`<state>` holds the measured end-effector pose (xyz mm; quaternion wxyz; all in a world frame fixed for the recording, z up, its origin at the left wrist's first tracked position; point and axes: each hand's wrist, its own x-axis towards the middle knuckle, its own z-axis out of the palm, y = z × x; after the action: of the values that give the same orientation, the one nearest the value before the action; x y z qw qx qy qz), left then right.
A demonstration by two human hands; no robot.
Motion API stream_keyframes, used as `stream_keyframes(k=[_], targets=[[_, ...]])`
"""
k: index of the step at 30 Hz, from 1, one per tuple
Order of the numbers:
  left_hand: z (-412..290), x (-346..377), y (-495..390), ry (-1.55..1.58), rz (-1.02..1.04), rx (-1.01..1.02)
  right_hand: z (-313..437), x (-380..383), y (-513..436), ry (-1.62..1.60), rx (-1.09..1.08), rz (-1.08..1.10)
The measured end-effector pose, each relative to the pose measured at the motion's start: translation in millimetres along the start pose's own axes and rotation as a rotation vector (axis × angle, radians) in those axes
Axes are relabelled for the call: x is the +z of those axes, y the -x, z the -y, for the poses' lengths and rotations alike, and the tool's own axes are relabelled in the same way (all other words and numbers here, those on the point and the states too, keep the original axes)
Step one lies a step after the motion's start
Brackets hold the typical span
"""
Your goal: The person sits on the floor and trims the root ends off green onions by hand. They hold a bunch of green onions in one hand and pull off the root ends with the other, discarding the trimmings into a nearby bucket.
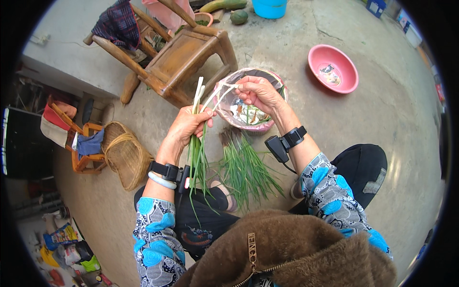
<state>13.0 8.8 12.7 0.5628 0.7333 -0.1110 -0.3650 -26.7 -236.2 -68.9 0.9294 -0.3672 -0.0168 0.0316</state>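
Note:
My left hand [192, 125] is closed around a small bunch of green onions [198, 150], white ends up and green leaves hanging down over my wrist strap. The fingertips of my right hand [256, 93] pinch the white end of one stalk, which runs across to the left hand. Below my right hand stands a waste basket [260, 126] lined with a pinkish bag, holding scraps and bits of green leaf. A loose pile of green onions [244, 165] with brownish root ends lies on the floor between my feet, just under the basket.
A wooden chair [183, 53] with a plaid cloth stands beyond the basket at the left. A pink basin [333, 70] sits on the concrete floor at the right, a blue bucket [269, 9] at the back. At the left are a wicker basket [127, 158] and a small wooden chair [86, 161].

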Motion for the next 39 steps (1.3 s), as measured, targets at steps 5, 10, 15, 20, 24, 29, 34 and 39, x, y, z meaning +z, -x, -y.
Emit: stream_keyframes(k=[5,10,15,20,24,29,34,39], targets=[[1.2,10.9,0.4,0.053,0.065,0.043,-11.6,8.7,-2.8,-0.102,0.095,0.089],[2.5,6.8,-3.0,0.172,0.055,0.055,-13.5,18.7,2.4,0.276,0.285,0.219],[7.3,-11.5,-5.3,0.334,0.021,0.04,9.7,-10.2,0.4,0.77,0.156,-0.035],[13.1,-21.8,-10.2,0.432,0.019,0.037,2.0,-17.0,-4.0,1.693,-0.355,-0.148],[14.4,-25.4,-13.9,0.443,-0.015,0.077,-13.3,27.5,6.7,0.805,0.036,0.095],[16.2,-32.0,-16.8,0.442,-0.052,0.107,-37.9,71.5,12.9,0.59,0.226,0.22],[20.0,-47.9,-15.2,0.42,-0.185,0.11,-52.4,62.3,11.7,0.535,0.316,0.296],[17.8,-71.6,-8.3,0.49,-0.229,0.133,-59.8,49.0,13.4,0.577,0.412,0.351]])
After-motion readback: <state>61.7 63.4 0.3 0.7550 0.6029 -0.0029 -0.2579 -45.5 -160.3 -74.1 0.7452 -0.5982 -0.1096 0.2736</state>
